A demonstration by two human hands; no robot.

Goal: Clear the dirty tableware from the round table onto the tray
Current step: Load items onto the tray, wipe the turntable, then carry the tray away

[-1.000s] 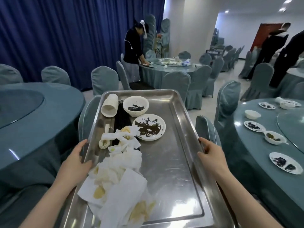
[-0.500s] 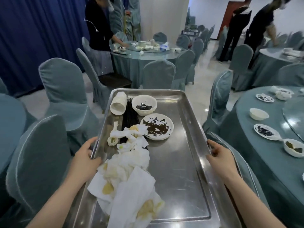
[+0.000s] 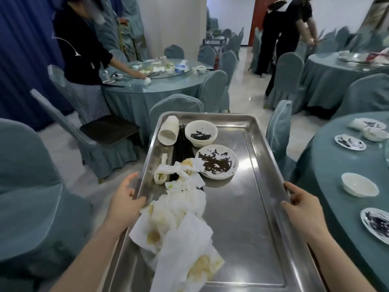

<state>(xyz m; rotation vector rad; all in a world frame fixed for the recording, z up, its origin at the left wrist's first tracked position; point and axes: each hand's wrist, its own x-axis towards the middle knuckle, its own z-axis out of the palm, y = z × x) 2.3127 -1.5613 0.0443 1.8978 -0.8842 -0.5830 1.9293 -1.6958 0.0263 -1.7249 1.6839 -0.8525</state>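
Already partly loaded, the tray is held at both long rims: the left hand with fingers curled round its edge, the right hand likewise. On it lie stained napkins, a cup stack, a bowl and a smeared plate. Rightward, the round worktop still carries an empty bowl and several dirty plates, so much remains.

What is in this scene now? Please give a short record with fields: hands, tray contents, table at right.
left hand: left hand grips the left rim of the tray
right hand: right hand grips the right rim
tray contents: stack of cups lying on its side, dirty bowl, dirty plate, black chopsticks, stained napkins
table at right: round table with an empty bowl and dirty plates
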